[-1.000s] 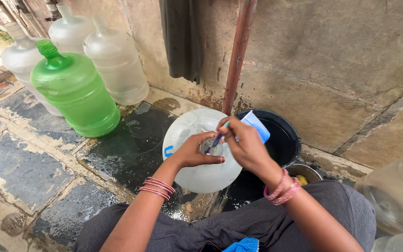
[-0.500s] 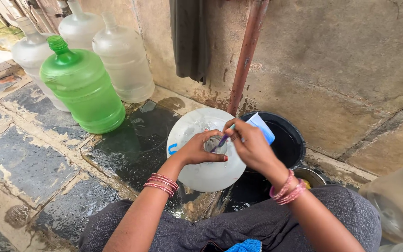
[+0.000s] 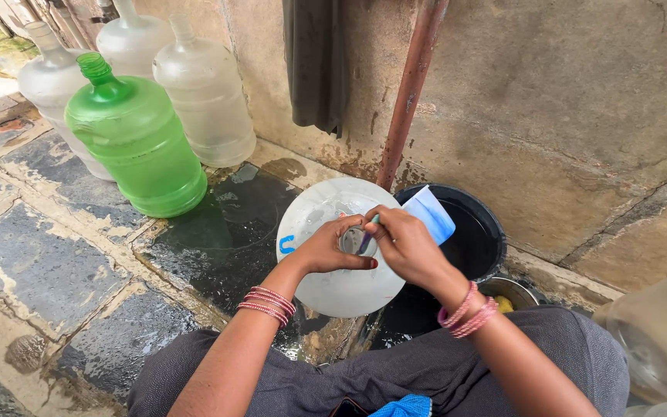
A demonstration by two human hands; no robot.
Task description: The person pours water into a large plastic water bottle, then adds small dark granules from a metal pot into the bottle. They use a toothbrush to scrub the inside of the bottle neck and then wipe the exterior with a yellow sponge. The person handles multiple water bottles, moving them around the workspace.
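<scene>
Gripping the neck of a clear water jug (image 3: 333, 286), the left hand (image 3: 326, 251) is clamped around its mouth, while the right hand (image 3: 407, 245) is closed on a blue-and-white scoop (image 3: 428, 213) tipped toward the opening. The jug stands on wet paving (image 3: 218, 232) beside a black bucket (image 3: 472, 232) — water could be spilled past the narrow mouth if the scoop is tilted off-centre.

1. Clear water jug (image 3: 333, 282): large, round, translucent white plastic, standing upright on wet stone paving, seen from above; blue mark on its shoulder at 9 o'clock; open neck at centre, gripped.
2. Blue-handled brush (image 3: 430, 215): pale blue flat handle slanting out toward 2 o'clock, its lower end pushed into the jug's neck.
</scene>
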